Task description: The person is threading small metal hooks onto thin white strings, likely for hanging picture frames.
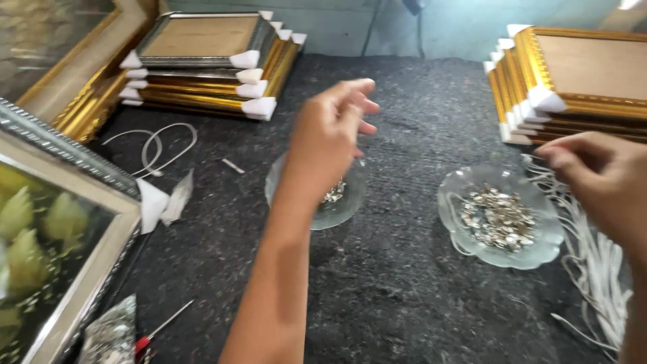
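My left hand hovers above a small glass dish that holds small metal pieces; its fingers are loosely apart and blurred, and I cannot make out anything in them. My right hand is at the right edge, fingers curled over a bundle of white cords; whether it grips a cord is unclear. Between the hands a scalloped glass dish holds a heap of small silver metal hangers.
Stacks of gold picture frames with white corner guards stand at the back left and back right. A silver-framed picture lies at the left. A loose white cord, corner guards and a red-handled screwdriver lie on the dark felt.
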